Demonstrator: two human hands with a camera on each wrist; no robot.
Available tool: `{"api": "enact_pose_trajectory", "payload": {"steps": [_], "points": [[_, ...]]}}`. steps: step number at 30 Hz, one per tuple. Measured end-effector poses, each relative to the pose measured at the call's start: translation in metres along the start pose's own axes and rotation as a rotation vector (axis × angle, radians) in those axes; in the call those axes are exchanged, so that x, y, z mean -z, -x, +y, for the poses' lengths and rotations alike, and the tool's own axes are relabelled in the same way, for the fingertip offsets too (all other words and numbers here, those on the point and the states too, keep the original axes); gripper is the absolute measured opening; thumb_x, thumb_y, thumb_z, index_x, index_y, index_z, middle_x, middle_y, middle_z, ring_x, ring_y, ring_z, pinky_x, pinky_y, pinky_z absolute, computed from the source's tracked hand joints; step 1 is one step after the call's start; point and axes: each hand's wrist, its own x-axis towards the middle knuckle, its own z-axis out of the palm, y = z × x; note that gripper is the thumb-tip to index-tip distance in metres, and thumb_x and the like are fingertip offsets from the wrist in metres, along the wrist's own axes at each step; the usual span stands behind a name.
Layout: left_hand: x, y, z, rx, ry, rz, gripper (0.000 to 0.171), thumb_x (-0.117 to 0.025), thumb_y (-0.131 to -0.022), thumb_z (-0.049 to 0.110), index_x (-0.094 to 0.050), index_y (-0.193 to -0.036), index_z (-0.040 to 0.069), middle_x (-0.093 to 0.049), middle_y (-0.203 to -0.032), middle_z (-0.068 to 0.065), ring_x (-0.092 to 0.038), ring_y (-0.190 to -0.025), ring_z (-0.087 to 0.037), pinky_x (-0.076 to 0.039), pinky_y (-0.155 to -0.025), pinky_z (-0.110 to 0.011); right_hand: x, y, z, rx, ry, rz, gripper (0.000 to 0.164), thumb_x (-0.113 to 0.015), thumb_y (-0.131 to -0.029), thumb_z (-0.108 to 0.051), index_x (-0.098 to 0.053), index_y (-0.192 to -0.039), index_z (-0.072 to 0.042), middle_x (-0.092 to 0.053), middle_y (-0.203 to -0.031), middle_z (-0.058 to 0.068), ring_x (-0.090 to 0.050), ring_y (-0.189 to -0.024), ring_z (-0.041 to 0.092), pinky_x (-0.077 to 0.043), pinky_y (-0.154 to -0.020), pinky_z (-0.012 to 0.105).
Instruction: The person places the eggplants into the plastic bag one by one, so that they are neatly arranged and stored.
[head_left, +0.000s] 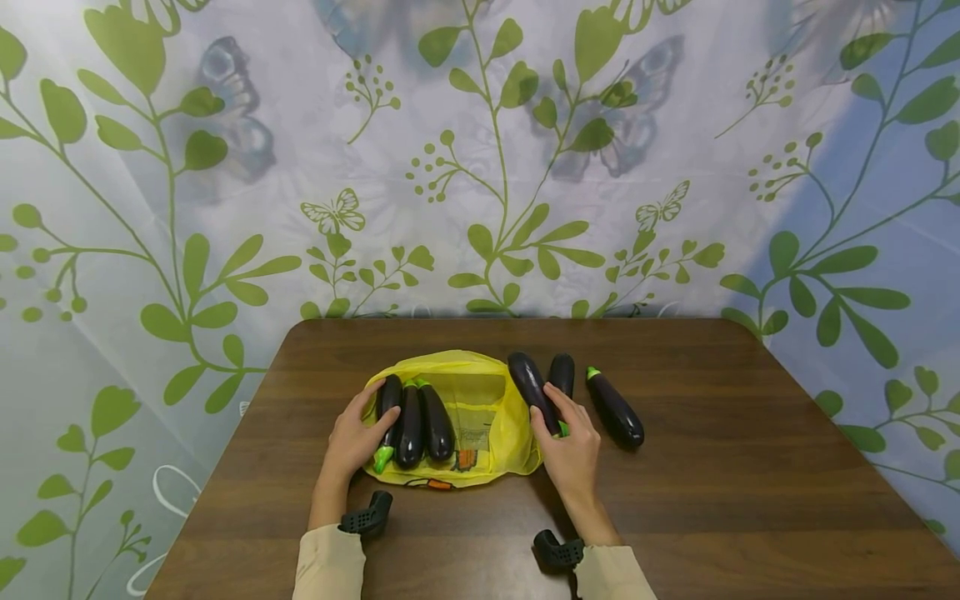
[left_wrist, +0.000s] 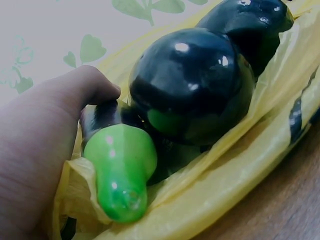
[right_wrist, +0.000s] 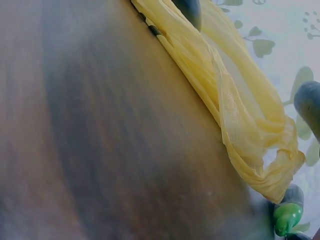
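Note:
Inside an open yellow plastic bag (head_left: 480,392) lie three dark purple eggplants, side by side. My left hand (head_left: 352,437) grips the leftmost eggplant (head_left: 388,392), whose green cap (left_wrist: 122,165) points towards me; in the left wrist view the thumb lies along it. Next to it are the middle eggplant (head_left: 409,429) and the right one (head_left: 437,423), both with blunt ends near me. Just right of the bag, my right hand (head_left: 573,450) holds another eggplant (head_left: 528,377), tilted, its far end by the bag's edge. The right wrist view hardly shows this hand.
Behind the right fingers a further eggplant (head_left: 562,372) is partly hidden. One more eggplant (head_left: 617,412) lies on the brown wooden table (head_left: 712,467) to the right, green cap away from me. A leaf-patterned cloth (head_left: 480,167) hangs behind the table's far edge.

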Motion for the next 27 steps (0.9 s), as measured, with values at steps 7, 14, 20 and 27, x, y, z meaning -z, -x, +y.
{"api": "enact_pose_trajectory", "payload": {"steps": [7, 14, 20, 27], "points": [[0.0000, 0.0002, -0.0003, 0.001, 0.000, 0.000, 0.067, -0.064, -0.100, 0.050, -0.041, -0.159, 0.028, -0.035, -0.165, -0.016, -0.034, -0.150, -0.046, -0.026, -0.114, -0.076, -0.0001, 0.0002, -0.0021, -0.027, -0.021, -0.011, 0.042, -0.085, -0.083, -0.006, -0.076, -0.124, -0.010, -0.076, -0.122, 0.005, -0.072, -0.099, 0.025, -0.057, -0.084, 0.022], [-0.0004, 0.0006, -0.0007, 0.000, 0.000, 0.003, 0.068, -0.064, -0.100, 0.051, -0.040, -0.159, 0.029, -0.036, -0.165, -0.016, -0.034, -0.150, -0.046, -0.026, -0.114, -0.076, -0.0015, 0.0011, -0.0047, -0.034, -0.053, -0.023, 0.039, -0.085, -0.083, -0.005, -0.077, -0.121, -0.008, -0.077, -0.117, 0.008, -0.074, -0.092, 0.027, -0.057, -0.082, 0.018], [-0.0003, 0.0010, -0.0002, 0.002, -0.001, 0.005, 0.067, -0.064, -0.100, 0.051, -0.041, -0.159, 0.029, -0.036, -0.165, -0.016, -0.034, -0.150, -0.046, -0.025, -0.113, -0.077, -0.0033, 0.0031, -0.0049, -0.035, -0.066, -0.053, 0.039, -0.085, -0.083, -0.004, -0.077, -0.121, -0.007, -0.077, -0.118, 0.009, -0.075, -0.097, 0.028, -0.060, -0.082, 0.026], [-0.0006, 0.0008, 0.0003, 0.003, -0.001, 0.008, 0.067, -0.064, -0.100, 0.050, -0.041, -0.159, 0.028, -0.037, -0.164, -0.016, -0.035, -0.149, -0.045, -0.025, -0.114, -0.076, -0.0060, 0.0044, -0.0034, -0.033, -0.081, -0.089, 0.037, -0.084, -0.084, -0.003, -0.076, -0.120, -0.003, -0.077, -0.118, 0.010, -0.076, -0.099, 0.029, -0.056, -0.084, 0.016]]}}
